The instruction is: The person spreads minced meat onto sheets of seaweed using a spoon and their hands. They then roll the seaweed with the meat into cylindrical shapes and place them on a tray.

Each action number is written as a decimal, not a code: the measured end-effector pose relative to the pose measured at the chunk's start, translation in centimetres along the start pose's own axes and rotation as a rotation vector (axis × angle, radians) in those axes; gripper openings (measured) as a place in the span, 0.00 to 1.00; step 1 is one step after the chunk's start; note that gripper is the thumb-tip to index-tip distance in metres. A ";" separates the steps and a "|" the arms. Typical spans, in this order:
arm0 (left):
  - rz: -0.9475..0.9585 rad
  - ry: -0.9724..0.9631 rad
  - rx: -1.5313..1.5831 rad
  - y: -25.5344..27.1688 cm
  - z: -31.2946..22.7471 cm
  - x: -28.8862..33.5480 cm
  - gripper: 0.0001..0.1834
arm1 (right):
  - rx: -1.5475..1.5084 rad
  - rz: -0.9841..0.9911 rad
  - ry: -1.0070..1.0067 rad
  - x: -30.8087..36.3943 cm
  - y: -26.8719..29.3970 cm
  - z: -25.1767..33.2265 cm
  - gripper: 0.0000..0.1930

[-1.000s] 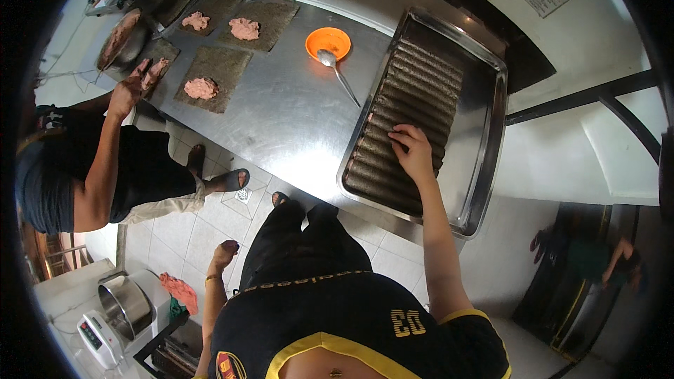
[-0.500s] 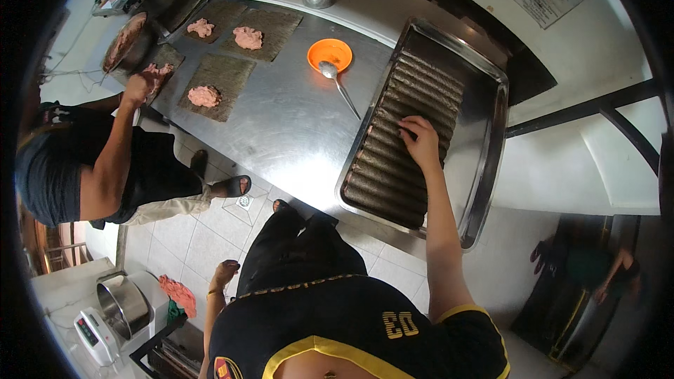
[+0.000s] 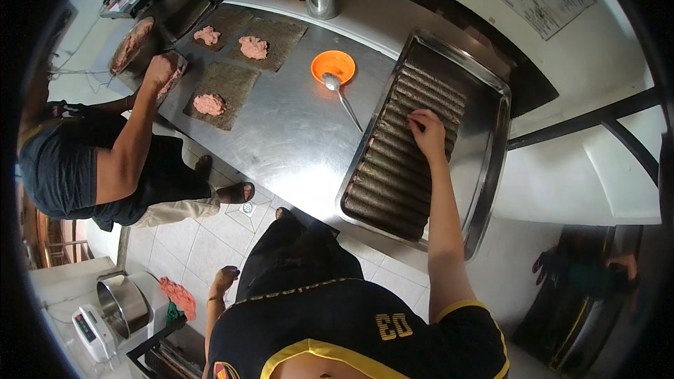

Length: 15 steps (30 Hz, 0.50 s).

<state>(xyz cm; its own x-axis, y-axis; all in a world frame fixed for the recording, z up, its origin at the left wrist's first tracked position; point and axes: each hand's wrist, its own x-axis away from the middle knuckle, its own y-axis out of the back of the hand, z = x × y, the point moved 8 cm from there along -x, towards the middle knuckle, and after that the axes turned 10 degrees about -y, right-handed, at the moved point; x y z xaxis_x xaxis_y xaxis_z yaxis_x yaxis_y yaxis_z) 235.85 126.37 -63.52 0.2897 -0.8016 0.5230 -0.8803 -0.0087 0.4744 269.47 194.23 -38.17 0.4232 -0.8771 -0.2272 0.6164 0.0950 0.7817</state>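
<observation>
My right hand (image 3: 430, 135) is above dark, sheet-wrapped rolls (image 3: 382, 182) lined up side by side in a large metal tray (image 3: 484, 182). Its fingers are bent, with a small gap to the thumb, and nothing shows between them; whether the fingertips touch a roll I cannot tell. Low beside my black trousers hangs my left hand (image 3: 225, 279), its fingers curled in and no object visible in them. On the steel table (image 3: 281, 140), several dark flat sheets (image 3: 232, 78) each carry a lump of pink paste (image 3: 209, 104).
An orange bowl (image 3: 333, 63) stands left of the tray with a spoon (image 3: 344, 107) leaning in it. Behind is a metal pot (image 3: 322, 3). At left, a co-worker (image 3: 133, 147) works beside a bowl of paste (image 3: 132, 45). A steel bowl (image 3: 123, 305) and scale (image 3: 95, 333) sit lower left.
My right hand has shifted slightly within the view and its fingers have bent more. The co-worker's hand has lifted at the far-left sheet, which now looks raised or folded. My left hand stays low.
</observation>
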 end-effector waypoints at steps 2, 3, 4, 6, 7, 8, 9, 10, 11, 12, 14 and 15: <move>0.016 -0.087 -0.035 -0.3 -0.1 0.3 0.16 | -0.120 -0.025 -0.063 -1.8 0.5 -1.0 0.12; 0.023 -0.062 -0.051 -0.3 0.1 0.5 0.15 | -0.078 -0.094 -0.011 -2.4 1.0 -0.8 0.13; 0.031 -0.038 -0.068 -0.4 0.2 0.8 0.15 | -0.044 -0.166 0.046 -2.9 1.3 -0.6 0.13; 0.021 0.035 -0.071 -0.2 0.0 1.3 0.14 | 0.020 -0.218 0.075 -3.4 1.2 -0.9 0.16; -0.003 0.100 -0.042 0.0 0.1 1.5 0.14 | 0.025 -0.207 0.078 -3.3 0.9 -1.1 0.15; -0.029 0.164 -0.012 0.2 0.2 1.8 0.13 | 0.031 -0.192 0.072 -3.2 0.6 -1.4 0.15; -0.060 0.244 0.036 0.4 0.4 2.1 0.13 | 0.041 -0.166 0.040 -3.4 0.3 -1.8 0.15; -0.086 0.295 0.111 0.3 0.5 2.3 0.14 | 0.052 -0.165 0.066 -3.4 0.2 -1.7 0.15; -0.062 0.174 0.034 0.4 -0.6 1.9 0.14 | 0.069 -0.152 0.062 -3.5 0.1 -1.8 0.15; -0.033 0.024 -0.020 0.3 -1.8 1.6 0.14 | 0.087 -0.140 0.058 -3.7 0.1 -1.9 0.15; -0.013 -0.063 -0.071 0.0 -2.3 1.7 0.15 | 0.045 -0.075 0.034 -5.0 0.2 -2.4 0.14; -0.021 0.001 -0.067 -0.1 -1.5 1.9 0.15 | 0.024 -0.043 0.023 -5.7 0.3 -2.8 0.14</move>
<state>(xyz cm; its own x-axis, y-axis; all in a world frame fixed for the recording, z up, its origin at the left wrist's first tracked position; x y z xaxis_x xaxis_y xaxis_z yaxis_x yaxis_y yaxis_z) 237.11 125.76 -61.50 0.3082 -0.8008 0.5135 -0.8469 0.0148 0.5315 269.12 200.55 -38.24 0.4117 -0.8692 -0.2740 0.6182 0.0454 0.7847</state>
